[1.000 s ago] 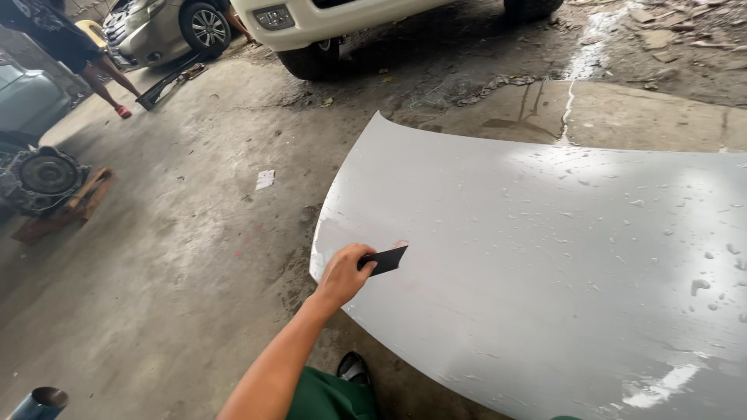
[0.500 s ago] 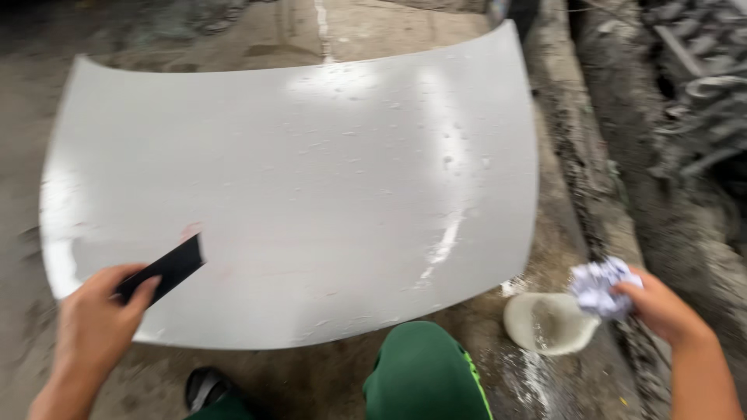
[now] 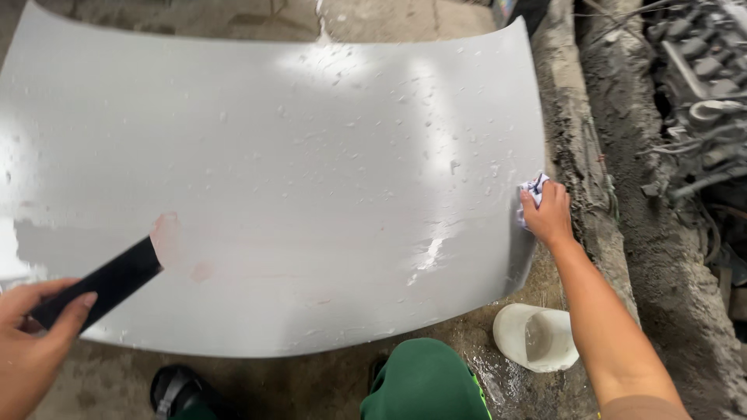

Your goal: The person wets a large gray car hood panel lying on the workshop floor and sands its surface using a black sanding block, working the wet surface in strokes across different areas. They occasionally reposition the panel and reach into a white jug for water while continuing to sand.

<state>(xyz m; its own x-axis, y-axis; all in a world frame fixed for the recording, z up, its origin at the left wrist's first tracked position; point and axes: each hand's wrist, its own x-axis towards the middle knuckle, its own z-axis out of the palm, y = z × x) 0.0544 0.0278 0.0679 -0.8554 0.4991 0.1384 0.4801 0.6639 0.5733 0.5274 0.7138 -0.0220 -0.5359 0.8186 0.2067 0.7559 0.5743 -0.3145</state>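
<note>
Looking down at a big pale grey painted metal car hood (image 3: 296,179) lying flat on the dirty concrete floor (image 3: 101,389), wet w/ droplets mostly across the top and right side. Left hand (image 3: 27,346) is clenched around a flat black rubber block (image 3: 97,284), its tip resting on the panel's lower left next to a pinkish rubbed-through patch (image 3: 167,233). Right hand (image 3: 548,214) is closed on a crumpled white cloth (image 3: 533,187), pressed at the hood's right edge. White plastic tub of water (image 3: 537,336) sits just below that arm. Imo only that small spot looks worked, rest of the surface is even & untouched.
</note>
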